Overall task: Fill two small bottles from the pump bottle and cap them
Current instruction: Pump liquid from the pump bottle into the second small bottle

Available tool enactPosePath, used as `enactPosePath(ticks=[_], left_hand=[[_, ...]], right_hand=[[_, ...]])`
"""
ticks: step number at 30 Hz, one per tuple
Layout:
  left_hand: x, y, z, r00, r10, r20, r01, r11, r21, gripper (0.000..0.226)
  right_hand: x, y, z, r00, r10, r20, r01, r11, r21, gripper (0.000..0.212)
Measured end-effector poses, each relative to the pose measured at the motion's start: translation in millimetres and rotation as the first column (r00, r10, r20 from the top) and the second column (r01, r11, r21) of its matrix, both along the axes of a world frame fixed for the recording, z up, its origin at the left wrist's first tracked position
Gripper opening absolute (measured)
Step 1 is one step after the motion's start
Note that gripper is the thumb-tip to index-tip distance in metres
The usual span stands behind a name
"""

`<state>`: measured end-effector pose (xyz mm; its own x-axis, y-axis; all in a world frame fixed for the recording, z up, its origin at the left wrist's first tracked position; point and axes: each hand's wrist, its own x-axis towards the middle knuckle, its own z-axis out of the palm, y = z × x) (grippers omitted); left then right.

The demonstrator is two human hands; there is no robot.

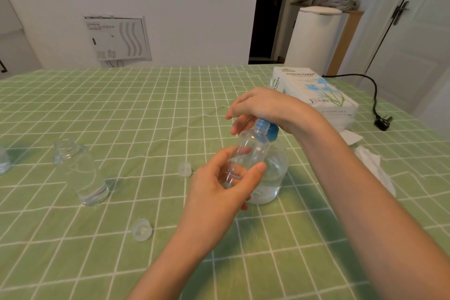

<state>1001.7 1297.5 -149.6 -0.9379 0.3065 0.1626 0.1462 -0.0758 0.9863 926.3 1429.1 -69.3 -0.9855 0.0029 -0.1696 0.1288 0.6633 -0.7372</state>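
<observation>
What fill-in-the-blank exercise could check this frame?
1. The right hand rests on the pump bottle's ____ pump head.
2. The small bottle held by the left hand has no ____ on it.
3. The box on the tablecloth reads TISSUE ____.
Missing words: blue; cap; PAPER.

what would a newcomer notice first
At centre, the left hand holds a small clear bottle up to the blue nozzle of the pump bottle while the right hand presses its top. At left a second bottle stands uncapped, a far cap and a near cap loose on the green tablecloth.
</observation>
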Motion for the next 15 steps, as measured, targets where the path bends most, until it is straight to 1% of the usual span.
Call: enactPosePath(ticks=[3,7,8,15], left_hand=[[0,0,0,1.000,-0.004,0.000,0.004,1.000,0.006,0.047],[1,0,2,1.000,-0.012,-0.010,0.012,1.000,0.011,0.041],[1,0,3,1.000,-0.010,-0.009,0.010,1.000,0.014,0.041],[0,-1,4,1.000,-0.010,-0.008,0.010,1.000,0.010,0.042]], right_hand=[[-1,-1,3,1.000,0.020,-0.001,-0.020,0.999,0.032,0.028],[-3,-1,12,0.999,0.013,-0.036,-0.006,0.982,0.188,0.043],[-3,-2,13,0.999,0.011,-0.039,-0.003,0.980,0.198,0.045],[-1,-2,8,0.999,0.041,-0.018,-0.040,0.998,0.052,0.024]])
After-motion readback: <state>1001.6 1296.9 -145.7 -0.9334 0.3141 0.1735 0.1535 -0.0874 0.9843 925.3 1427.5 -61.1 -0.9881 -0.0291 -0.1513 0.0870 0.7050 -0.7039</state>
